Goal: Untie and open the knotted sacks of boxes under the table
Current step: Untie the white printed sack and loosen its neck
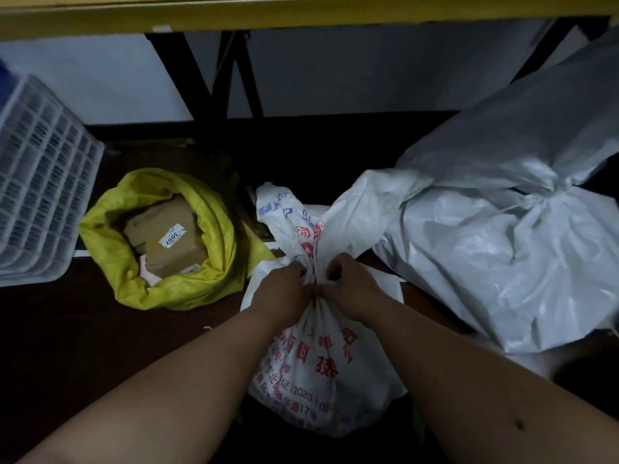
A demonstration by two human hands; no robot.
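Observation:
A white sack with red and blue print (315, 370) stands on the dark floor in front of me, its neck tied in a knot. My left hand (284, 293) and my right hand (348, 286) both grip the gathered neck at the knot, fingers curled into the fabric. The sack's loose top flares up behind my hands. To the left a yellow sack (207, 262) stands open, with cardboard boxes (167, 242) showing inside. On the right lies a large plain white sack (495, 262), its neck tied with string.
A white plastic lattice crate (37, 195) stands at the far left. The yellow table edge (301, 11) runs across the top, with black metal legs (231, 78) behind the sacks. The floor is dark brown.

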